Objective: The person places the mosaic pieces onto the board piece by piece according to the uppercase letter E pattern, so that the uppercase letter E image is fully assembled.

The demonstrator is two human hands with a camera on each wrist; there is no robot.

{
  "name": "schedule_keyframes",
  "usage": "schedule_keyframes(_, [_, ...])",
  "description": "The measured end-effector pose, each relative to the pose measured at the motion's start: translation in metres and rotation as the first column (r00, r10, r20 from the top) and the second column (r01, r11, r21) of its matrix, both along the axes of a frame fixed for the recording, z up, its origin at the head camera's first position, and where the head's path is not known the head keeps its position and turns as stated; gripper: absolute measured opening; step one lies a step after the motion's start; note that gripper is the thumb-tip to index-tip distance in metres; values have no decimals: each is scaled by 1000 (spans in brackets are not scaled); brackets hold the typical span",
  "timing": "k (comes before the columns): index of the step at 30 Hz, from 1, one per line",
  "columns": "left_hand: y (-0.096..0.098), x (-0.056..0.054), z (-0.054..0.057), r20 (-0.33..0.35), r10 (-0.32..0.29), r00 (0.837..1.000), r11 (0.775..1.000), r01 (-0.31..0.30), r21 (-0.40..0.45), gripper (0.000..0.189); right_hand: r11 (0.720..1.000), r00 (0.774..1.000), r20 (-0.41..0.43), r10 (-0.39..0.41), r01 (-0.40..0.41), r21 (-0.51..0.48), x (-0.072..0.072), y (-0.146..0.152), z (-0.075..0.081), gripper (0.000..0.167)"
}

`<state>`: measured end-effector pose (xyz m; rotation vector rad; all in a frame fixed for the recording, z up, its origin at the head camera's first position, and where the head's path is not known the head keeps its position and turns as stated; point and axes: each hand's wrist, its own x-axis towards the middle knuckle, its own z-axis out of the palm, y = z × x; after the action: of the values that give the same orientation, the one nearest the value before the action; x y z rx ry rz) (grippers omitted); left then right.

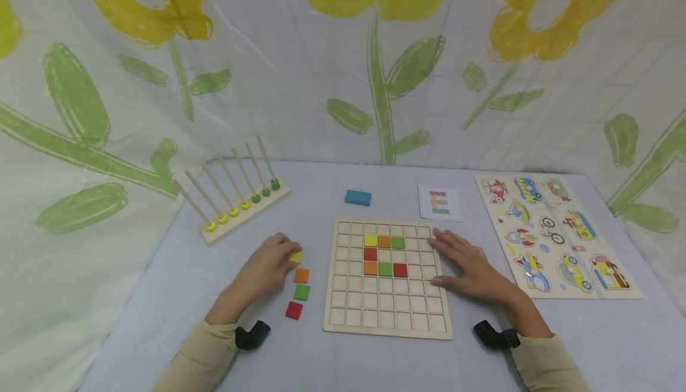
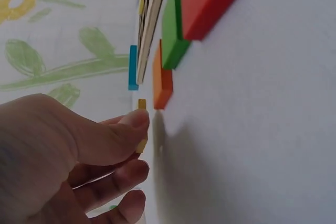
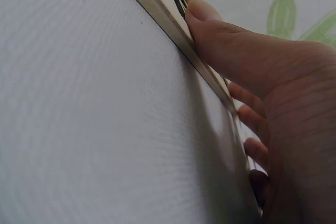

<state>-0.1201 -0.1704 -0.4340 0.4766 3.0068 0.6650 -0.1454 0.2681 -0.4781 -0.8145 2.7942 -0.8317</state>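
Head view: left hand (image 1: 265, 267) pinches yellow tile (image 1: 295, 257); right hand (image 1: 468, 267) lies spread on grid board (image 1: 387, 314); no legible writing.

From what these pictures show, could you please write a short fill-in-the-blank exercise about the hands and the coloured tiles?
1. The left hand pinches a ____ tile.
2. The loose tile nearest the person is ____.
3. The right hand rests flat on the right edge of the wooden ____.
4. The tiles on the board surround one ____ square.

Missing words: yellow; red; board; empty
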Motion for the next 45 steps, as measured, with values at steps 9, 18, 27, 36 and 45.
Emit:
schedule_keyframes(9, [33,0,17,21,-24,1000,995,22,94,24,1000,1000,4,-4,4,-4,1,1,-1,80])
schedule_keyframes(18, [79,7,10,46,-206,977,978,204,51,15,1000,1000,0,2,-2,-5,2,-1,-3,80])
schedule_keyframes(27, [107,12,5,28,-354,935,935,355,-20,14,1000,1000,-14,9,-9,1,0,0,-2,80])
schedule_keyframes(36, [115,14,-2,3,-360,933,931,360,-52,15,1000,1000,-16,11,-11,-2,-1,0,-1,79])
schedule_keyframes(45, [116,13,-2,-28,-365,930,930,363,-64,13,1000,999,-36,19,-19,-2,0,-1,1,79])
